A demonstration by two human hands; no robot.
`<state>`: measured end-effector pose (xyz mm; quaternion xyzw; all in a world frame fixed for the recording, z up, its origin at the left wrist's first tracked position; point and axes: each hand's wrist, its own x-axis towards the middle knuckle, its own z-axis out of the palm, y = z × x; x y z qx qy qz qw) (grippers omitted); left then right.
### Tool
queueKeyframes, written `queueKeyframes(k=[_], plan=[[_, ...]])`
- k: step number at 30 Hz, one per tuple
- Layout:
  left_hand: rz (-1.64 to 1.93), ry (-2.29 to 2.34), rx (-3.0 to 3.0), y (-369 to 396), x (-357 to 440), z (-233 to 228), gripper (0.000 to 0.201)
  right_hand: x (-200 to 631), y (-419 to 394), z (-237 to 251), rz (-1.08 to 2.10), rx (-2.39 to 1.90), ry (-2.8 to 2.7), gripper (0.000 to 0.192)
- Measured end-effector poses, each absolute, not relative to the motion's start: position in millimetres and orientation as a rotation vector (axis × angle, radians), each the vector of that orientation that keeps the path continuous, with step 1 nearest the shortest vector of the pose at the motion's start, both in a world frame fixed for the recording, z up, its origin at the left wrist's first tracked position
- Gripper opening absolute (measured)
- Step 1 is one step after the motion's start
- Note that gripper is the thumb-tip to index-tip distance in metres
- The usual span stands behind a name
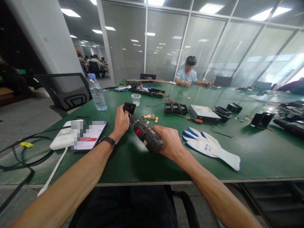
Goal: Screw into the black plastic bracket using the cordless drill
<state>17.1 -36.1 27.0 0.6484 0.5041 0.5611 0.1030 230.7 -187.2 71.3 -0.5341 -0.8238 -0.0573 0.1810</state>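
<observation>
The front end of the power drill [146,135] is being covered by the left hand [121,122], so the point where it is meeting the small black part [129,108] is not being shown, and most of the drill's grip is being hidden inside the right hand [169,142]. The screen of the phone [88,136] at middle left is being blurred out, and the black cables [19,158] beside it are being cut off by the left edge of the frame. The brass pieces [150,117] beyond the drill are being seen too small to be told apart, and the dark tools [291,126] at far right are being cut by the right edge.
</observation>
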Motion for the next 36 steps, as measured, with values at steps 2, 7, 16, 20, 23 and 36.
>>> queueKeyframes(k=[2,7,16,20,23,36], plan=[[1.649,1.49,1.914,-36.9,16.9,27.4,0.036,230.1,-187.3,71.2,-0.179,-1.517,-2.332,0.024],[1.641,1.5,1.938,-37.3,17.1,27.2,0.036,229.0,-187.4,71.8,-0.176,-1.576,-2.346,0.026],[1.628,1.527,1.928,-39.1,17.6,29.5,0.034,228.7,-187.6,72.4,-0.169,-1.55,-2.334,0.028],[1.623,1.527,1.908,-40.9,18.2,31.1,0.034,229.1,-187.4,71.2,-0.174,-1.55,-2.342,0.029],[1.643,1.511,1.904,-39.1,16.7,30.0,0.034,228.5,-188.1,71.4,-0.198,-1.527,-2.361,0.029],[1.768,1.592,1.427,-22.7,-3.3,24.2,0.028,231.0,-193.0,65.8,-0.313,-1.693,-2.393,0.048]])
